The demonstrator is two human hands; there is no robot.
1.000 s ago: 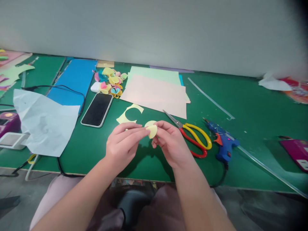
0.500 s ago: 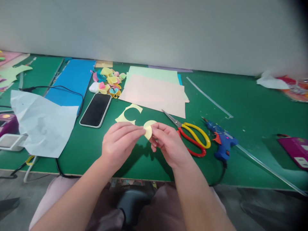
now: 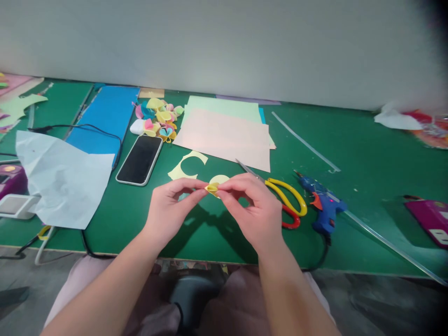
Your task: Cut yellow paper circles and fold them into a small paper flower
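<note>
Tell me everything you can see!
Folded paper: one, yellow, centre
Paper disc: one, yellow, centre
Phone: one, black, left
Cut paper: one, yellow, beside phone
Paper flowers: many, mixed, behind phone
Paper sheets: several, mixed, back
Scissors: one, red-yellow, right
Glue gun: one, blue, right
Strips: two, clear, right
Board: one, blue, left
Crumpled paper: one, whitish, left
Scraps: several, mixed, far left
Boxy things: two, purple, far edges
Cables: several, mostly black, both sides
Table: one, green, middle
Wall: one, grey, back
Legs: two, pink trousers, bottom
Left hand: one, bare, centre
Right hand: one, bare, centre
</note>
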